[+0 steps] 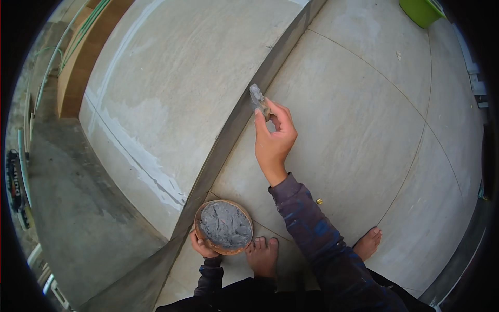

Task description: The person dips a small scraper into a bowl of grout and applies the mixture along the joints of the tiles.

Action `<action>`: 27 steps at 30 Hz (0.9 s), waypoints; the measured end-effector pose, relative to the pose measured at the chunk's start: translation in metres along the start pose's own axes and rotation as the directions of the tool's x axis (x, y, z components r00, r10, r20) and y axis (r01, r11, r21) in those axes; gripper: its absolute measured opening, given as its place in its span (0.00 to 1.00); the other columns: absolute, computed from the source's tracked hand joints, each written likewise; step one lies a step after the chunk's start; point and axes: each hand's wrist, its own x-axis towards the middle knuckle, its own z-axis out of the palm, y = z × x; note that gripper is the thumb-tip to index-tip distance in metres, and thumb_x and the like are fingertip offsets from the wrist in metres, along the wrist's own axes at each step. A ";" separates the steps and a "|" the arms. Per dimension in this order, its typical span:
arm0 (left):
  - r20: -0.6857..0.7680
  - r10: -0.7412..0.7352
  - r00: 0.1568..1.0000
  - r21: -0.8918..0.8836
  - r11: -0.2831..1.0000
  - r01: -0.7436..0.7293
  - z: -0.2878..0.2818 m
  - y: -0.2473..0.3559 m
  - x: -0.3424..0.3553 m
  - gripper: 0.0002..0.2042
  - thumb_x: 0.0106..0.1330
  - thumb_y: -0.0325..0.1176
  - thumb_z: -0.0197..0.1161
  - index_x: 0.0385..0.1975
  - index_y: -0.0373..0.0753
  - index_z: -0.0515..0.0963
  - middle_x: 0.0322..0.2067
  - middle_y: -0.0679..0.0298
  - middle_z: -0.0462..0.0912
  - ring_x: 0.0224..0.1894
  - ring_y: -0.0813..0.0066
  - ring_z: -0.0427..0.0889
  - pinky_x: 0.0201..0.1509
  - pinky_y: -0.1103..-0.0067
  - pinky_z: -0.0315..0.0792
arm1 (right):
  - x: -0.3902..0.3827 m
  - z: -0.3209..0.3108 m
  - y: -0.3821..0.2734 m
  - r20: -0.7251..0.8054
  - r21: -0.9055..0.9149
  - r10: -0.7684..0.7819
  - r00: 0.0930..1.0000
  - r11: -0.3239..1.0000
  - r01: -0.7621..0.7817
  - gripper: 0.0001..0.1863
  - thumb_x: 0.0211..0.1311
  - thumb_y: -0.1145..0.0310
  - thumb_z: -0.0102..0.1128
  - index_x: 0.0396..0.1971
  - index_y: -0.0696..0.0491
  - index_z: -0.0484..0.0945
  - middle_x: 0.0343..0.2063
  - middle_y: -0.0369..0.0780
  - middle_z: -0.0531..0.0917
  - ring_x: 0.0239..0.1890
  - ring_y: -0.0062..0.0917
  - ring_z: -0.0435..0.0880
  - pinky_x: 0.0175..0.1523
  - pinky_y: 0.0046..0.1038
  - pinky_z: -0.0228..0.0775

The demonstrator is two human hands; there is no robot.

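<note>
My left hand [201, 244] grips a round brown bowl [224, 222] of thick grey paste at the lower middle, above my left foot. My right hand [274, 138] is raised at the centre, pinching a small piece [260, 101] coated in grey paste; what it is under the paste I cannot tell. The piece is in front of the edge of a raised tiled step [140, 78], whether touching it I cannot tell. Pale smears [135, 161] run along a joint on the step's left part.
Large-tiled floor [364, 114] lies right of the step, with a small yellowish scrap [319, 201] near my right arm. A green tub [420, 13] stands at top right. At left are a dark concrete ledge [88, 208], a brown block [73, 96], hoses and pipes.
</note>
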 end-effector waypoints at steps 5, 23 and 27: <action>0.026 0.026 0.999 -0.020 0.999 -0.025 -0.007 0.001 0.000 0.46 0.65 0.79 0.54 0.48 0.30 0.75 0.42 0.60 0.81 0.46 0.70 0.82 0.52 0.71 0.77 | -0.046 0.002 0.008 0.134 -0.177 -0.108 0.985 0.975 0.131 0.19 0.62 0.84 0.64 0.53 0.61 0.84 0.49 0.48 0.86 0.50 0.39 0.86 0.54 0.35 0.79; 0.029 0.039 0.999 0.052 0.998 -0.040 0.001 0.022 0.003 0.47 0.63 0.82 0.52 0.43 0.31 0.75 0.39 0.64 0.79 0.43 0.75 0.79 0.50 0.73 0.76 | -0.119 0.000 -0.015 0.284 -0.044 -0.186 0.941 0.977 0.207 0.19 0.49 0.86 0.73 0.44 0.60 0.86 0.42 0.40 0.83 0.43 0.34 0.84 0.47 0.33 0.79; 0.031 0.019 0.999 0.013 1.000 -0.020 -0.008 0.010 -0.002 0.47 0.64 0.82 0.52 0.44 0.31 0.75 0.39 0.64 0.79 0.42 0.75 0.80 0.50 0.73 0.76 | -0.083 -0.013 -0.004 0.180 -0.001 0.007 0.984 1.000 -0.006 0.19 0.57 0.84 0.70 0.50 0.59 0.85 0.44 0.42 0.84 0.44 0.30 0.85 0.48 0.30 0.79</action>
